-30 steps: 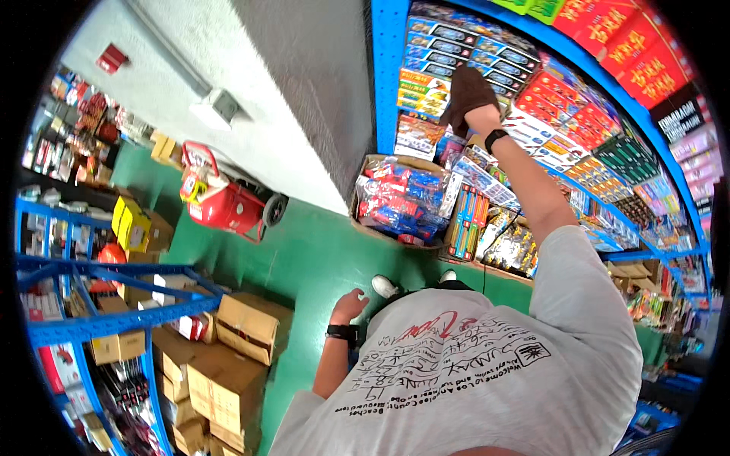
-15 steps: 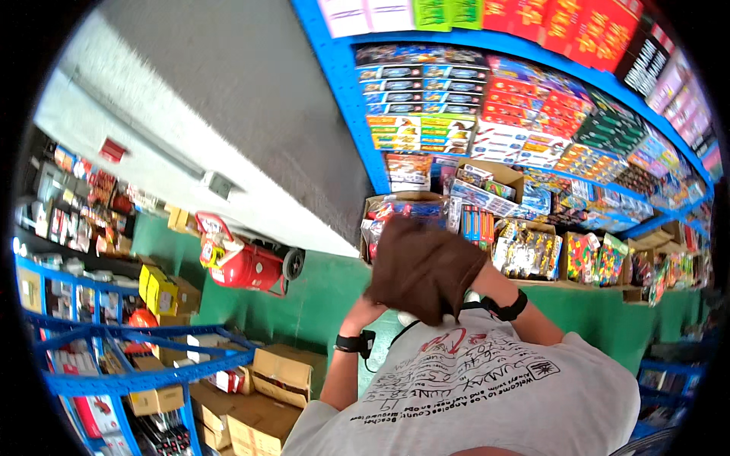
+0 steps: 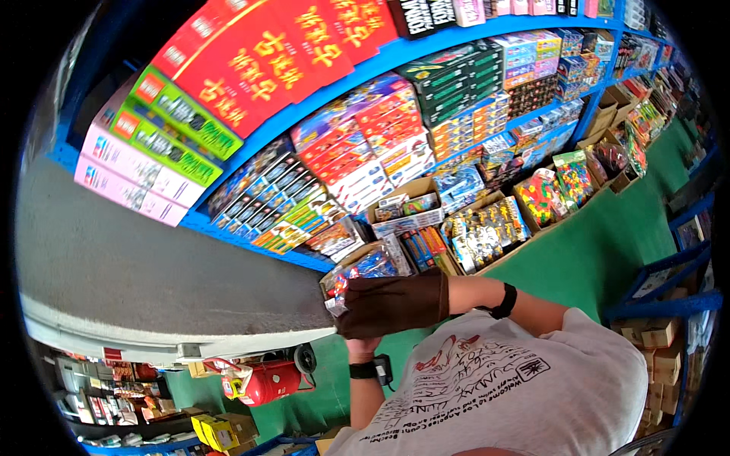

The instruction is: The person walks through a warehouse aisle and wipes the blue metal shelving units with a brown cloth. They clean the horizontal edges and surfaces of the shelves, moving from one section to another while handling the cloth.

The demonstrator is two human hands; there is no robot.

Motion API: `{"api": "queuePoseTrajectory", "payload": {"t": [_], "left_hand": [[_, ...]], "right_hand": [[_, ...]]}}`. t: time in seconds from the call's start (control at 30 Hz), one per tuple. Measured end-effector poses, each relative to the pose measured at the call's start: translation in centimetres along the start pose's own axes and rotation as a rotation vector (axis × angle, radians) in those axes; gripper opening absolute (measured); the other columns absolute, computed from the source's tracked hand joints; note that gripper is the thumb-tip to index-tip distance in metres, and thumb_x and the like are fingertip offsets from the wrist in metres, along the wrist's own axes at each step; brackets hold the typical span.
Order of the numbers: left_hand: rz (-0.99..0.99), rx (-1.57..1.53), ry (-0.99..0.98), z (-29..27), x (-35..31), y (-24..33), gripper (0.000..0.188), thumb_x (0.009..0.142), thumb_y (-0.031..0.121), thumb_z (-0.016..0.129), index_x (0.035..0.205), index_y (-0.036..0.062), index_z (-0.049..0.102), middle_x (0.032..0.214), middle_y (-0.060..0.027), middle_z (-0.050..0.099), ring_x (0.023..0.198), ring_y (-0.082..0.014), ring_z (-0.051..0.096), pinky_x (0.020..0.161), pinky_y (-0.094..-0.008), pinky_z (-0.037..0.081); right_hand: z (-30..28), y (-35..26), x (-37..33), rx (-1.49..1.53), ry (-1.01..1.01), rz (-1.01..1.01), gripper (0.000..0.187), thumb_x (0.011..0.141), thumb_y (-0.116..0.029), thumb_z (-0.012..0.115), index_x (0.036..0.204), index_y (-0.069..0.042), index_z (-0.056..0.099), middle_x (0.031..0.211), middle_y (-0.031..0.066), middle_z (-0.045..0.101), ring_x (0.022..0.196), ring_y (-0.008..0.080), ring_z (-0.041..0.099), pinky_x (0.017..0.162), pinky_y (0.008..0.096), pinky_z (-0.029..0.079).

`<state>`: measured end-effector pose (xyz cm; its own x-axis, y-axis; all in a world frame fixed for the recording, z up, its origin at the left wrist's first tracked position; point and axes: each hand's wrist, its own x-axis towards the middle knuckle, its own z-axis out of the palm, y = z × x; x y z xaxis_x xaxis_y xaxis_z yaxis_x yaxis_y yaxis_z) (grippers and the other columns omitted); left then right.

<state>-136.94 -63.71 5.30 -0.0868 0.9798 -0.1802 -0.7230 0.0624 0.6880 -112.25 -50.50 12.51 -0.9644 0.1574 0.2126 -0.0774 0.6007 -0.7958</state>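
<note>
A dark brown piece of cloth [image 3: 391,302], perhaps a bag or sleeve, is held up in front of my chest. My left hand [image 3: 363,346] grips its lower left edge, with the fingers mostly covered by the fabric. From the right, my right forearm [image 3: 477,293] runs into the cloth's right side; that hand is hidden under or inside it, so its fingers do not show. Just beyond the cloth stands a cardboard box with plastic-wrapped, colourful packages [image 3: 372,264].
Blue shelving [image 3: 304,99] stacked with boxed goods curves across the far side. Open cartons of bagged toys [image 3: 487,232] line its foot. A grey wall [image 3: 152,266] stands at left, with a red wheeled tank [image 3: 266,382] on the green floor [image 3: 555,251] below it.
My body and view have turned to the right, so the shelves swing leftward. The brown cloth is stretched flatter and wider now, still between both hands.
</note>
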Motion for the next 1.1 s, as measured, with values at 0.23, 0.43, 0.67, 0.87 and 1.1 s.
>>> {"api": "queuePoseTrajectory", "payload": {"t": [0.23, 0.43, 0.67, 0.87, 1.1], "left_hand": [[-0.128, -0.061, -0.188, 6.0, 6.8, -1.5, 0.076, 0.092, 0.060, 0.053, 0.149, 0.0123, 0.041, 0.153, -0.0117, 0.041, 0.139, -0.0354, 0.040, 0.118, -0.0552, 0.026], [-0.215, -0.083, -0.074, 12.5, 11.6, -5.7, 0.080, 0.093, 0.063, 0.051, 0.150, 0.0097, 0.037, 0.155, -0.0144, 0.036, 0.141, -0.0362, 0.035, 0.119, -0.0560, 0.022], [-0.418, 0.050, -0.250, 12.8, 14.7, -2.6, 0.071, 0.097, 0.055, 0.050, 0.145, 0.0037, 0.040, 0.150, -0.0151, 0.043, 0.135, -0.0319, 0.045, 0.115, -0.0502, 0.034], [-0.544, -0.113, -0.327, 8.0, 17.8, -2.9, 0.049, 0.104, 0.040, 0.044, 0.140, 0.0065, 0.046, 0.137, -0.0106, 0.054, 0.125, -0.0266, 0.054, 0.106, -0.0436, 0.044], [-0.796, 0.114, -0.402, 6.6, 19.1, -8.1, 0.051, 0.100, 0.045, 0.054, 0.134, 0.0072, 0.049, 0.125, -0.0057, 0.058, 0.113, -0.0208, 0.058, 0.096, -0.0364, 0.048]], "right_hand": [[-4.9, 5.4, -10.6, 0.391, 0.243, 0.123, 0.041, 0.096, -0.022, 0.059, 0.132, -0.002, 0.055, 0.122, 0.0163, 0.065, 0.105, 0.0235, 0.062, 0.089, 0.0370, 0.048], [-8.4, 6.6, -14.0, 0.189, 0.442, 0.393, 0.025, 0.094, -0.027, 0.062, 0.105, -0.006, 0.065, 0.081, 0.0135, 0.067, 0.073, 0.0291, 0.064, 0.067, 0.0388, 0.049], [-8.8, 4.3, -15.2, -0.101, 0.561, 0.715, 0.030, 0.094, -0.031, 0.060, 0.089, -0.001, 0.062, 0.079, 0.0192, 0.065, 0.073, 0.0372, 0.063, 0.066, 0.0455, 0.048], [-5.8, 1.0, -14.0, 0.041, 0.619, 0.823, 0.031, 0.094, -0.033, 0.061, 0.095, -0.001, 0.062, 0.084, 0.0206, 0.065, 0.080, 0.0403, 0.063, 0.069, 0.0484, 0.048], [-1.0, -0.6, -10.9, 0.058, 0.617, 0.939, 0.035, 0.095, -0.031, 0.061, 0.113, -0.001, 0.060, 0.087, 0.0175, 0.068, 0.079, 0.0358, 0.065, 0.070, 0.0435, 0.051]]}}
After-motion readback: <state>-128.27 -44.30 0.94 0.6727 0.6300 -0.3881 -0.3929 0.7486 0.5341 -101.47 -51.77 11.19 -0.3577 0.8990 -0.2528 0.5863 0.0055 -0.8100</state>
